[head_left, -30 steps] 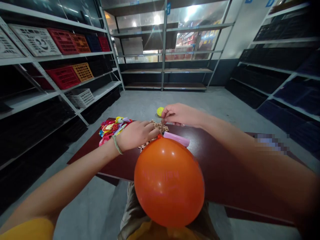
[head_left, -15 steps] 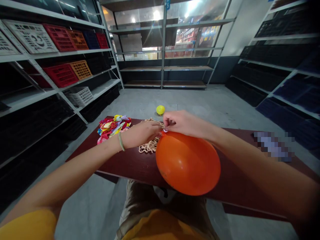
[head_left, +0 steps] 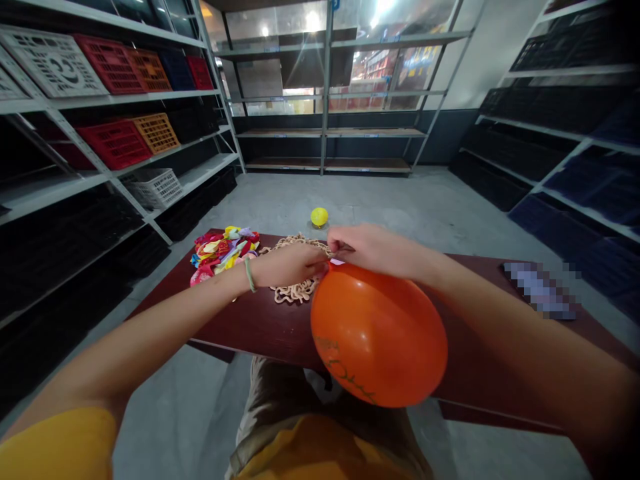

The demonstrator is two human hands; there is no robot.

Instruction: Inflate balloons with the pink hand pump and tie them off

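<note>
Right hand (head_left: 375, 250) pinched on orange balloon's (head_left: 379, 333) neck; left hand (head_left: 287, 265) beside that neck (grip unclear), over tan cord tangle (head_left: 295, 291).

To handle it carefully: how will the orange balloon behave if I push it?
The orange balloon looks taut and round, so it is probably light and springy. Being round, it would likely roll across the dark red table.

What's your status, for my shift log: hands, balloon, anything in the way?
Right hand: pinching neck of inflated orange balloon. Left hand: fingertips near the neck. In the way: tangled tan cord, under left hand.
</note>
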